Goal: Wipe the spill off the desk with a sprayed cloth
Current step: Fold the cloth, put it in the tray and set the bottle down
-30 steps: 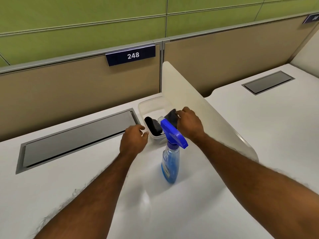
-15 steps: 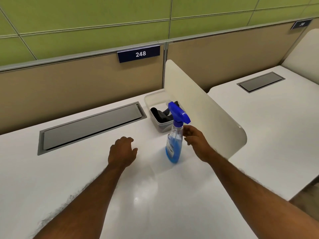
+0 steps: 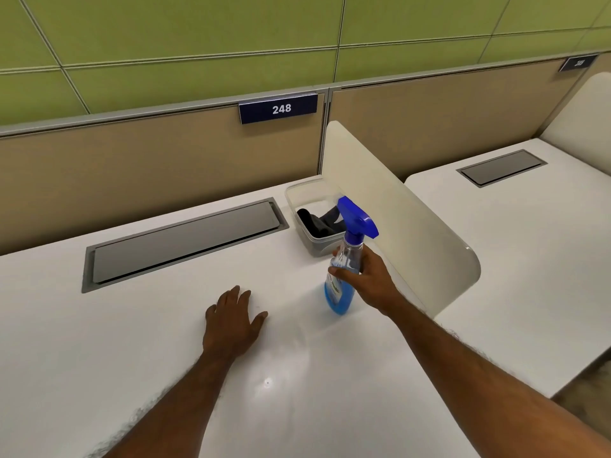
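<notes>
Wrapping around the clear shoulder of the spray bottle, the right hand held its grip closed on it, thumb across the front and fingers behind. The bottle stood upright on the white bench, blue liquid filling its lower part and its blue trigger head pointing up and away from the person. The left hand lay flat on the bench with its fingers spread, its grip open and holding nothing, well to the left of the bottle. Just behind the bottle sat a clear plastic tub, and inside it lay the dark cloth, bunched against the near wall. The tub rested against the cream divider panel that rose from the right edge of the bench. A grey cable hatch was set into the bench to the left of the tub. On the tan partition behind hung a blue plate reading 248. No spill could be made out on the bench.
</notes>
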A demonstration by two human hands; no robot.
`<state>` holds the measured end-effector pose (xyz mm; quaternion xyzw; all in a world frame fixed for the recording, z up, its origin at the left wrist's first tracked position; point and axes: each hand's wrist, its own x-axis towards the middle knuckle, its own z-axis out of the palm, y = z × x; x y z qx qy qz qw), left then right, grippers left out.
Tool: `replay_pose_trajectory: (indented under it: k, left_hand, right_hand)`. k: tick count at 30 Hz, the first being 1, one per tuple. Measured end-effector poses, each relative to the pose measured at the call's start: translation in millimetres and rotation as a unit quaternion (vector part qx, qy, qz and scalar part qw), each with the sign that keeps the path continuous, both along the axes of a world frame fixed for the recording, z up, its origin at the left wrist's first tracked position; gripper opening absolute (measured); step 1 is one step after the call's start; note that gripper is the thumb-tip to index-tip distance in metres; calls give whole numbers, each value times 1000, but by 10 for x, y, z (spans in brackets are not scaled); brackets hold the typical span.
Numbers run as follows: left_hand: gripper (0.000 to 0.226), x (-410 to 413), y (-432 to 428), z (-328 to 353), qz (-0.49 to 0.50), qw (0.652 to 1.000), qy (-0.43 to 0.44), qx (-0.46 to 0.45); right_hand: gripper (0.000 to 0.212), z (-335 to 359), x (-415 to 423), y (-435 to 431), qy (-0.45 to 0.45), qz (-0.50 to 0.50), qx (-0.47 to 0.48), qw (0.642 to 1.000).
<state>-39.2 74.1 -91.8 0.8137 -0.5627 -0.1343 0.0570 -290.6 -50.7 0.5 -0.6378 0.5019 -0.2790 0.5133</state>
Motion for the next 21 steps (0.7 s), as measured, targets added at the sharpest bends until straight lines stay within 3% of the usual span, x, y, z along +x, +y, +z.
replay_pose_trajectory:
  k: [7, 13, 16, 21]
  left_hand:
    - [65, -107, -484, 171, 10, 998, 42, -45]
    - [68, -324, -1111, 438, 67, 975, 188, -100]
    - [68, -443, -1441, 528, 131, 939, 303, -93]
    - [63, -589, -1769, 586, 224, 842, 488, -64]
  right_hand:
    - [33, 108, 35, -230, -2, -19, -12, 1000]
    - [22, 564, 104, -613, -15, -14, -55, 998]
    - [20, 826, 155, -864, -42, -14, -58, 997]
    - [23, 1103, 317, -1293, -71, 6, -83, 994]
